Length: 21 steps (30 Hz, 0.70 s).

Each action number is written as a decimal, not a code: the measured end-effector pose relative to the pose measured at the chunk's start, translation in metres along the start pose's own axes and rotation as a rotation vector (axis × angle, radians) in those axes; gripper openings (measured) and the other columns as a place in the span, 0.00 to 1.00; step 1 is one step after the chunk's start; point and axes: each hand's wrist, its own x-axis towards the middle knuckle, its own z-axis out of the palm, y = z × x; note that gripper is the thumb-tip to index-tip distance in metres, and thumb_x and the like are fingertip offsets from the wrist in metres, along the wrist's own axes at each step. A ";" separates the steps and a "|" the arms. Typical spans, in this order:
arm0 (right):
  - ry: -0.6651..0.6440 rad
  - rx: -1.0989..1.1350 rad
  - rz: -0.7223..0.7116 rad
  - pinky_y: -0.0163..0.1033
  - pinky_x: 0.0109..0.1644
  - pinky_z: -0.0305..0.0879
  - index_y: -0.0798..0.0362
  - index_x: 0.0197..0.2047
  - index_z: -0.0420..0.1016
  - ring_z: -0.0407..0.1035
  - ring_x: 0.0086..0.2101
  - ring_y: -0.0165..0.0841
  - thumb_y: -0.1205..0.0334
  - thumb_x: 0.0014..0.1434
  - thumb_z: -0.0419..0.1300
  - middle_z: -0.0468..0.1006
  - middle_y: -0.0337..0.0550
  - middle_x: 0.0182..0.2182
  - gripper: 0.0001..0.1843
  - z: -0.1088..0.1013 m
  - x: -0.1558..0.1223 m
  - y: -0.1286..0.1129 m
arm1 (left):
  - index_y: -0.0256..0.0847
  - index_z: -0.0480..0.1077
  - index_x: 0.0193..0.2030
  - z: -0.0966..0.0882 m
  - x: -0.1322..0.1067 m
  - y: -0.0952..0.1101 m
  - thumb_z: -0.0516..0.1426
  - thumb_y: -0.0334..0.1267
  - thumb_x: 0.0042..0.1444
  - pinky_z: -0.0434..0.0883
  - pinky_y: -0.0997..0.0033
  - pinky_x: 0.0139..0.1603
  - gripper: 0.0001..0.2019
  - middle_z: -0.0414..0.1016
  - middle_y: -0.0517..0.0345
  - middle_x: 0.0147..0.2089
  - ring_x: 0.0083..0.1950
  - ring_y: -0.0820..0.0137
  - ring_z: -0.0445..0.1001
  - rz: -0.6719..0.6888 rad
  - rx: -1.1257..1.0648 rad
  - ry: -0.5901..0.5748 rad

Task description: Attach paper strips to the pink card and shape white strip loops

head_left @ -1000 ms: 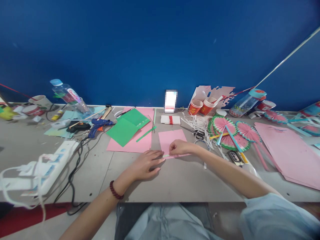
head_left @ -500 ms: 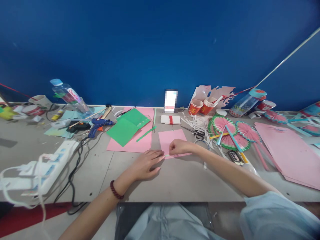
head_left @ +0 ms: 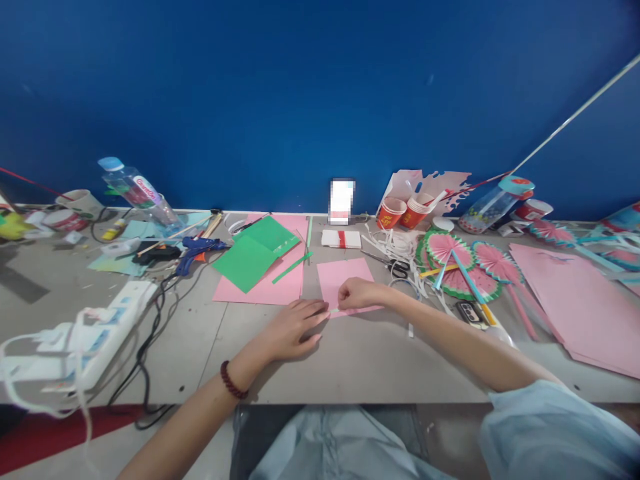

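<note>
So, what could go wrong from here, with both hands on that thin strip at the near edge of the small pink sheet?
1. The thin strip, pressed by the left hand and apparently pinched by the right hand, may slip and sit crooked along the pink sheet.
2. The sheet seems to lie loose on the table and could shift under the hands.
3. The right forearm is near the scissors and might brush them.
</note>
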 end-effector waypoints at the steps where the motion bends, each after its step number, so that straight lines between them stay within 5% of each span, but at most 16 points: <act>1: 0.003 -0.008 0.000 0.30 0.25 0.54 0.54 0.24 0.75 0.66 0.26 0.29 0.62 0.42 0.56 0.76 0.38 0.23 0.08 0.000 0.001 0.000 | 0.44 0.59 0.62 0.000 0.000 0.000 0.52 0.37 0.56 0.60 0.54 0.61 0.25 0.63 0.49 0.64 0.63 0.59 0.61 -0.002 0.002 0.001; 21: 0.051 -0.095 0.007 0.30 0.24 0.54 0.55 0.26 0.76 0.65 0.24 0.28 0.64 0.41 0.57 0.75 0.40 0.23 0.08 0.008 0.007 0.004 | 0.44 0.61 0.61 0.001 0.001 0.001 0.52 0.36 0.56 0.61 0.54 0.61 0.24 0.64 0.48 0.63 0.63 0.59 0.61 -0.002 0.000 0.017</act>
